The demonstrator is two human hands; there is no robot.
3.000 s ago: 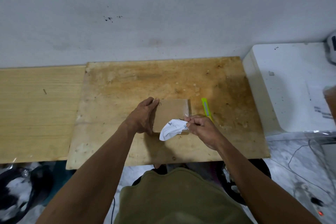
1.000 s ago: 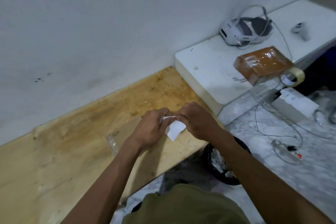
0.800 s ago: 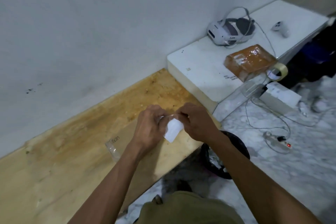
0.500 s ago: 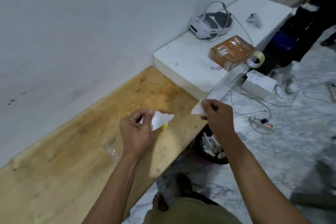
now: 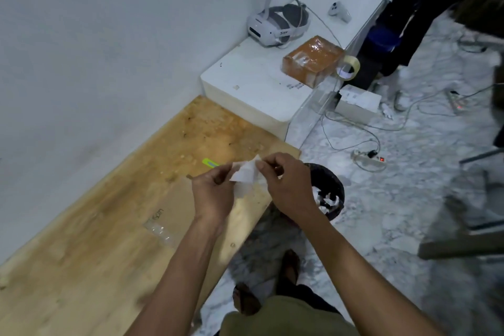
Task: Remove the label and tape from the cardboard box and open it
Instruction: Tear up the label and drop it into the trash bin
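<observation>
I had both hands up over the near edge of the wooden board [image 5: 114, 229], the left hand [image 5: 211, 194] and the right hand [image 5: 286, 185] each pinched shut on the white label [image 5: 245, 172], thumb and fingertips closed on opposite sides of the paper with the crumpled sheet stretched between them. I judged the label step to be all but finished: the paper was clear of the cardboard box [image 5: 169, 204] and what remained was getting rid of it, most likely into the black bin [image 5: 327, 194] on the floor just beside my right wrist (scraps of white already lay in it). The box lay flat on the board under my left forearm, partly hidden by it, its long axis running roughly from lower left to upper right along the board, with a strip of clear tape [image 5: 159, 230] across its near left end. So the next move, as I read it, called for dropping the paper, going back to the box, and perhaps using the yellow-green cutter [image 5: 210, 163] lying just beyond my hands.
</observation>
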